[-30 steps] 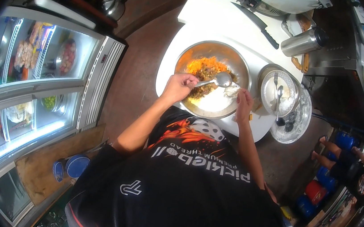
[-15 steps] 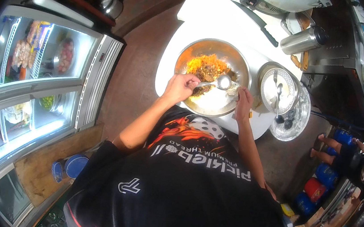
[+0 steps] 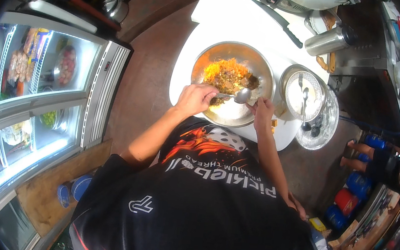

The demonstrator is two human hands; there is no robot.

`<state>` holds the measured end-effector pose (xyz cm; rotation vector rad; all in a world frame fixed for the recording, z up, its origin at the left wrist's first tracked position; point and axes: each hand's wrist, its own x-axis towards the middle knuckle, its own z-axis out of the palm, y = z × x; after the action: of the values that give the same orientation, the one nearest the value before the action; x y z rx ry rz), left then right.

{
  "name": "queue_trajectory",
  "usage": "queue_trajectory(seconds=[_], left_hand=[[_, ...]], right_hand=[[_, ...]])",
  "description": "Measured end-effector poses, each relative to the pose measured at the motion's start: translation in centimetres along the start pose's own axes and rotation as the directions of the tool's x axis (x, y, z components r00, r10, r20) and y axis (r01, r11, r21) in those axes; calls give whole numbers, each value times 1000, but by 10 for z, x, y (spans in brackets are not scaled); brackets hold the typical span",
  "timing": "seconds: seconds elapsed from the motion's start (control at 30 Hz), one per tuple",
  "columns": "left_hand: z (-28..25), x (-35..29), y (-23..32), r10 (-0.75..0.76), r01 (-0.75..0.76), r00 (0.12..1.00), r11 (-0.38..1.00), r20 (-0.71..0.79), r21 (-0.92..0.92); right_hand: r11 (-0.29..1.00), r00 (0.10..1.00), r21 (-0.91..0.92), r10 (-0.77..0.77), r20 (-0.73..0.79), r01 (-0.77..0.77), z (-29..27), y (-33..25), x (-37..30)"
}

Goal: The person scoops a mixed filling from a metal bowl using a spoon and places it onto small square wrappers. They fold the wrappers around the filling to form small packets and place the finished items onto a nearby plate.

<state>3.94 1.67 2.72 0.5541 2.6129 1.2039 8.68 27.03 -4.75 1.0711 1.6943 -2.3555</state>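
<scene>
A wide steel mixing bowl [image 3: 269,66] stands on the white table in front of me. In it lies a chopped mix [image 3: 225,73] of orange, yellow and dark brown bits, with small brown chunks [image 3: 245,81] on its right side. My left hand [image 3: 196,99] is closed round the handle of a metal spoon [image 3: 243,96], held level over the near part of the bowl. Beside the spoon's head, at the bowl's near right rim, my right hand [image 3: 262,113] has its fingers pinched together. What they hold, if anything, is too small to make out.
Right of the bowl, a patterned plate [image 3: 293,100] with a fork and spoon sits on stacked metalware. A knife [image 3: 283,25] and a steel flask [image 3: 329,41] lie farther back. A lit glass-door fridge [image 3: 43,67] stands left. Another person's legs [image 3: 357,155] show at far right.
The spoon's head has come slightly nearer to me. Brown chunks now show in the mix beyond it. A pale, filmy bit by my right fingers is no longer clearly seen.
</scene>
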Motion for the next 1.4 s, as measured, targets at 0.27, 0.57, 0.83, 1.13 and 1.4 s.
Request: queue_trajectory(seconds=[0.27, 0.57, 0.83, 1.13, 1.4], left_hand=[[-14, 2, -9, -45, 42, 997, 998, -60, -46], [-2, 2, -15, -219, 221, 974, 975, 56, -28], [8, -2, -28, -349, 348, 914, 936, -208, -41], [31, 8, -9, -479, 543, 833, 806, -278, 236], [56, -5, 21, -385, 431, 902, 804, -194, 409]], right_hand=[[996, 997, -89, -10, -78, 3, 14, -10, -11], [983, 997, -169, -73, -18, 69, 10, -8, -13], [958, 957, -160, -258, -135, 236, -45, -33, 3], [913, 897, -404, -225, -381, 57, -175, -85, 59], [596, 941, -799, -308, -140, 76, -161, 7, 27]])
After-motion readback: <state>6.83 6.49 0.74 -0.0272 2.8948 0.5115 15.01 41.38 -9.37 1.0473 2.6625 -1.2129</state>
